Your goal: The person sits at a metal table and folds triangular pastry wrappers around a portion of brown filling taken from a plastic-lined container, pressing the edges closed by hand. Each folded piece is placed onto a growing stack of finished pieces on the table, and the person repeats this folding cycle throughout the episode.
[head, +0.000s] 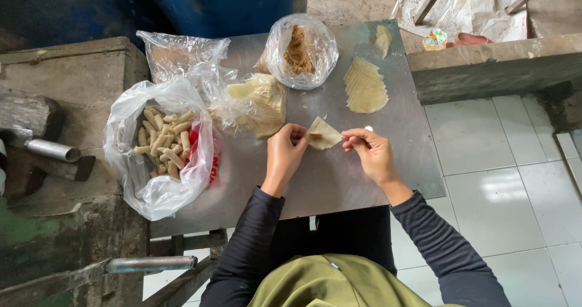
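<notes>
The pale wrapper (323, 133) lies between both hands, just above the metal surface (339, 179), its long axis running from one set of fingers to the other. The left hand (285, 155) pinches its near corner; the right hand (373, 152) pinches the opposite edge. Left of the fingers, a clear bag (159, 192) holds finished rolls (165, 142). Beyond them, a second bag (303, 49) holds brown filling, with stacked wrappers (365, 87) beside it.

- The left hand (285, 151) sits at the centre of the view, fingers curled inward and pinched shut at its two o'clock edge.
- The right hand (371, 152), at three o'clock from the left, pinches thumb and fingertips together, pointing to nine o'clock.
- Both dark-sleeved forearms angle in from six o'clock.
</notes>
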